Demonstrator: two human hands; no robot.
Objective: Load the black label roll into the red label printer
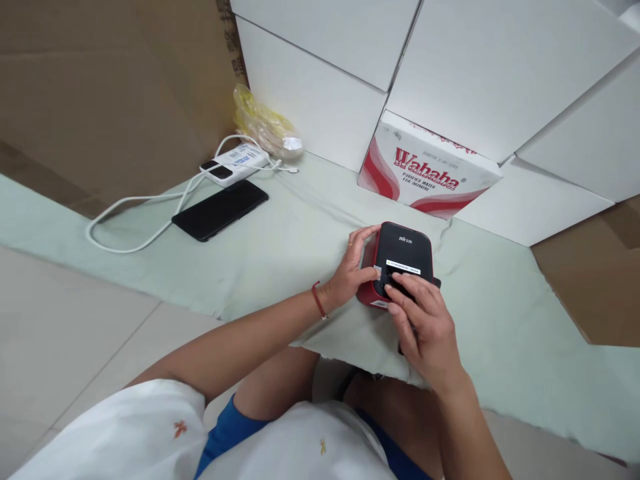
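Note:
A small boxy label printer, black on top with red sides, lies on the green cloth in front of me. My left hand grips its left side, fingers along the red edge and thumb over the top near a small greyish tab. From the lower right, my right hand reaches over the front part, its fingers stretched out and the tips at a dark recess below a white warning sticker. What lies under those fingertips is hidden. A dark part juts out at the printer's right side.
Behind the printer a Wahaba-lettered red-and-white carton leans on white panels. To the left lie a black phone, a white power bank with a looped white cable, and a yellowish plastic bag. Cardboard stands at the right.

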